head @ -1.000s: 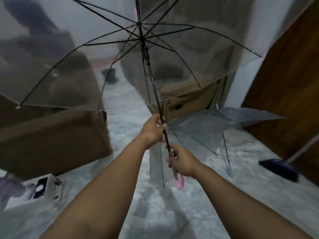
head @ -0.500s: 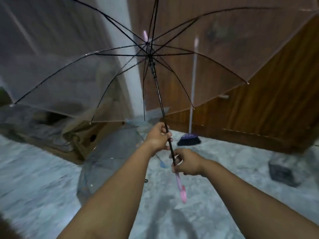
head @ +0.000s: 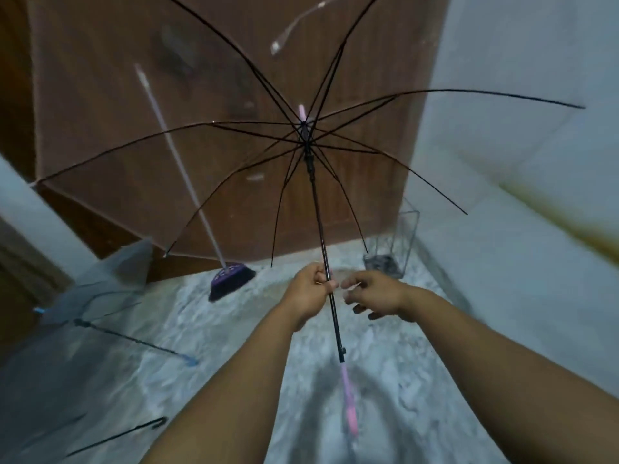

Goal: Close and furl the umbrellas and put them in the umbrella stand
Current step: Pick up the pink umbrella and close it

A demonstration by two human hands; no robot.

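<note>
left hand (head: 310, 289): was clenched round the black shaft (head: 316, 209) of the open clear umbrella (head: 435, 155), gripped well above the pink handle (head: 348, 406).
right hand (head: 376, 294): was released, fingers loosely spread, just beside the shaft, nothing held.
clear umbrella: was fully open, canopy tilted away toward the wooden door (head: 234, 95), runner (head: 308, 159) seen high up near the hub, ribs spread all round.
step in hand: judged to be closing this umbrella; nothing furled yet.
how to do it well: shaft should be kept steady by the left hand; runner should be reached by the free right hand, its catch pressed, and the runner drawn down the shaft in line, not sideways, so ribs are not bent. Canopy should be pointed away from the broom (head: 231, 279) and door while it collapses. Folds should be wrapped one way before the strap is fastened.
umbrella stand (head: 392, 249): clear container seen on the floor by the white wall (head: 519, 95), near and beyond the right hand; contents could not be told.
other umbrellas: blue-handled umbrella (head: 100, 296) was lying open on the marble floor (head: 234, 329) at left; black-handled umbrella (head: 117, 433) was lying at lower left, mostly out of view.
risk: the thin canopy film could be pinched in the runner if it is pulled fast.
</note>
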